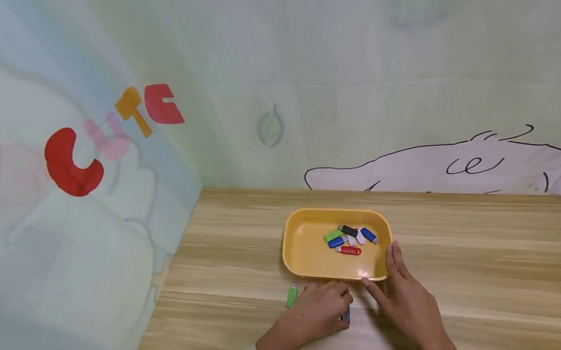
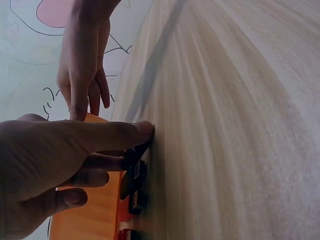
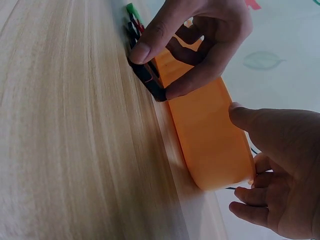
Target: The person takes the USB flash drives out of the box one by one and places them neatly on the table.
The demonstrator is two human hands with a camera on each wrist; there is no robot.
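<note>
My left hand (image 1: 317,311) pinches a black USB stick (image 3: 147,80) between thumb and index finger, low over the table just in front of the yellow tray (image 1: 301,259). In the right wrist view the stick is tilted, near other dark sticks partly hidden by the hand. My right hand (image 1: 414,306) holds the tray's near right corner, thumb at the front rim and fingers along the right wall. A green USB stick (image 1: 292,295) lies left of my left hand. Inside the tray rest several USB sticks, among them a red one (image 1: 349,250) and a black one (image 1: 348,230).
The wood-grained table (image 1: 497,263) runs back to a printed curtain (image 1: 247,87) with cartoon drawings. Another curtain side with coloured letters hangs along the table's left edge. At the near side, a red stick (image 2: 127,234) shows low in the left wrist view.
</note>
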